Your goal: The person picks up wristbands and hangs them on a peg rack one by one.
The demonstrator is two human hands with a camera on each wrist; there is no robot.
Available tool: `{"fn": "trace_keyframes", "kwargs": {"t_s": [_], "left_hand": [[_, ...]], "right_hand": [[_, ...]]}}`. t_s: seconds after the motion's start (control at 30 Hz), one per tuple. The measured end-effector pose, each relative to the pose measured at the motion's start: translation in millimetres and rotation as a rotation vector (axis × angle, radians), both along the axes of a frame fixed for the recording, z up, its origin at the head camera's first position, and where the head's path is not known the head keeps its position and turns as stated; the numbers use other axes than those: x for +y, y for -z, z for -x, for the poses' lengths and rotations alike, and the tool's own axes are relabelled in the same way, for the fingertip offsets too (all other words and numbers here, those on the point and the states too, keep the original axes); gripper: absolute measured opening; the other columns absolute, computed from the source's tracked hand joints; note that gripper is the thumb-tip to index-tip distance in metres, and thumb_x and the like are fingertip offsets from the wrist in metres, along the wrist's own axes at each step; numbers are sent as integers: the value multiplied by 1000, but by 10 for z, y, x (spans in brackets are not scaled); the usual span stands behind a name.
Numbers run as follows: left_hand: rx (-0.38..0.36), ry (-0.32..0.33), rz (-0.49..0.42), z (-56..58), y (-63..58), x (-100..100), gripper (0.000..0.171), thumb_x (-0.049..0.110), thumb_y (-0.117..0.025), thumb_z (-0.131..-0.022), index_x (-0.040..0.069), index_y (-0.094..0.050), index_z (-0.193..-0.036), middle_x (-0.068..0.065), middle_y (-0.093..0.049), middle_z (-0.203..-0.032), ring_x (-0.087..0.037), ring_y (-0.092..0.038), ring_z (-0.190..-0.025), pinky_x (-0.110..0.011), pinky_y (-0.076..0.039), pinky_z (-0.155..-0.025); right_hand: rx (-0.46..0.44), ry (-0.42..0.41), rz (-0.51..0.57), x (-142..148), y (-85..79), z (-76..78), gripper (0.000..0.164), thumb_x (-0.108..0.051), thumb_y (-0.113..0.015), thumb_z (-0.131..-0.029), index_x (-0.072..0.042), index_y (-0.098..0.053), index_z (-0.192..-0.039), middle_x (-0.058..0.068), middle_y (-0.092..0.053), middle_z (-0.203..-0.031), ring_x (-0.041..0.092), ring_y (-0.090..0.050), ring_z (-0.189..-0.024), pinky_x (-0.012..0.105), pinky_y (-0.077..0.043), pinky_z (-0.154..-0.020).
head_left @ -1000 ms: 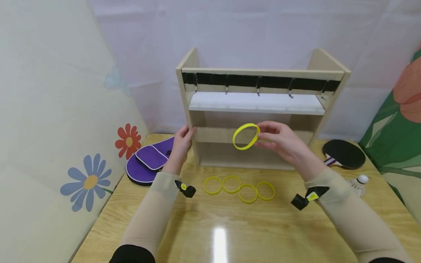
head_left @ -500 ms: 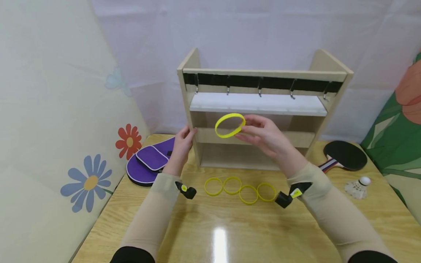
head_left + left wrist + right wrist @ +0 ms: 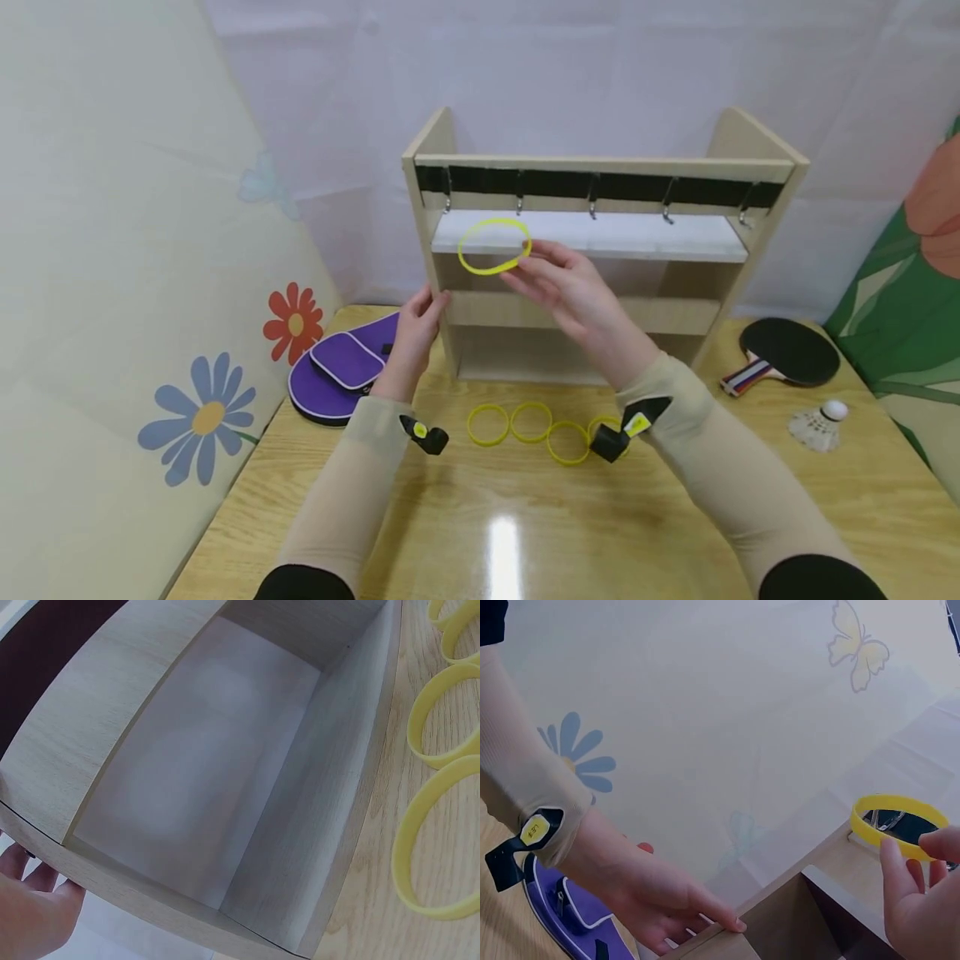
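The right hand (image 3: 566, 287) has moved up and leftward over the last second, its fingers clamped on the rim of a thin yellow rubbery-looking ring (image 3: 889, 802), which now hangs before the left end of a white shelf board (image 3: 637, 237) instead of lower and near the middle of the pale wooden rack (image 3: 682, 317). The left hand (image 3: 414, 333) has stayed put, thumb and fingers gripping the rack's left side panel. Four matching yellow rings (image 3: 400, 862) lie unmoved on the surface (image 3: 420, 517).
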State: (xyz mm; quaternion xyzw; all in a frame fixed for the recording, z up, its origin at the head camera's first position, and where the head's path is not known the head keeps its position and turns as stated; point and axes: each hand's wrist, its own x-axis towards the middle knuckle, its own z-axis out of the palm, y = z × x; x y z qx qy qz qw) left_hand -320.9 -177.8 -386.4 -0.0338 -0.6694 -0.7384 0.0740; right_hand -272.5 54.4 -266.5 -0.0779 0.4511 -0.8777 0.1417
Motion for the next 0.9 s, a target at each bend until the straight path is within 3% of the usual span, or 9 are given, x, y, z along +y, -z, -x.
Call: {"fn": "trace_keyframes", "kwargs": {"t_s": [0.2,0.47,0.63,0.77,0.9], "left_hand": [[-3,2,-14,0,-37,-6,49,15,-53,-101,10,-44,-149,-16,-50,-145,-11,-55,-110,-28,-44,-99],[1,0,14,6,-34,-17,50,19,-53,-101,12,-43,-150,-16,-51,-145,-12,-55,-111,-28,-45,-100],[-2,12,15,0,-15,-12,51,20,-53,-102,14,-42,-151,-14,-51,-146,-15,-54,-116,-34,-43,-104],[5,16,4,-8,-6,-1,50,19,-53,-102,13,-43,-151,-14,-50,-146,-13,-55,-113,-29,-45,-100],[23,10,-8,-11,-8,11,48,17,-53,-102,10,-45,-149,-16,-52,-142,-10,-57,-106,-23,-47,-91]], "right_hand": [[-41,16,37,-172,-40,19,46,12,-48,-96,8,-42,-141,14,-58,-117,20,-65,-99,27,-56,-87],[-86,41,92,-356,-64,98,46,12,-50,-95,8,-44,-140,18,-56,-129,27,-59,-114,26,-56,-88],[-114,68,129,-443,-83,148,43,12,-50,-96,9,-45,-138,21,-54,-133,23,-63,-101,24,-57,-82],[-130,109,144,-518,-95,187,42,14,-51,-94,10,-47,-135,25,-53,-134,22,-65,-90,24,-59,-75],[-133,145,116,-565,-84,204,31,16,-54,-92,8,-54,-121,20,-59,-117,21,-67,-84,25,-59,-73]]}}
